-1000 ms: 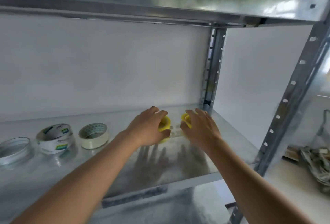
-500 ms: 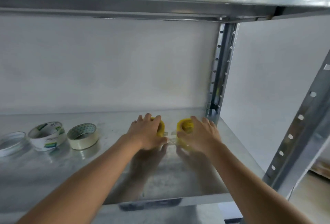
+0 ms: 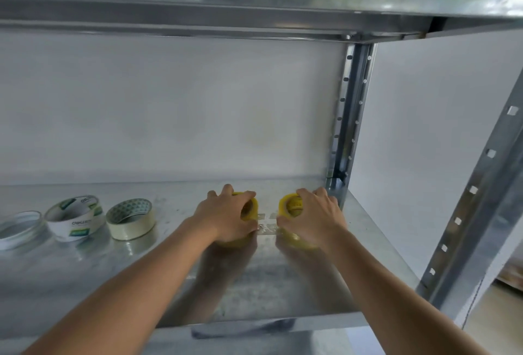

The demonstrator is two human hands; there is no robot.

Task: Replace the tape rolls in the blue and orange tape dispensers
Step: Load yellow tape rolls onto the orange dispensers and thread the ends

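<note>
Two yellow tape rolls stand on the metal shelf point(image 3: 283, 292) near its back right corner. My left hand point(image 3: 226, 218) is closed over the left yellow roll point(image 3: 250, 209). My right hand point(image 3: 314, 217) is closed over the right yellow roll point(image 3: 288, 207). A short strip of clear tape point(image 3: 267, 227) lies on the shelf between the two hands. Most of each roll is hidden under my fingers. No blue or orange tape dispenser is in view.
At the shelf's left stand a beige tape roll point(image 3: 130, 223), a white printed tape roll point(image 3: 75, 217) and a clear ring-shaped roll point(image 3: 18, 228). A metal upright point(image 3: 343, 128) rises at the back right corner. Another shelf point(image 3: 254, 17) hangs overhead.
The view has shifted closer and leftward. Both hands stayed on the yellow rolls, which have moved slightly apart, showing the tape strip between them.
</note>
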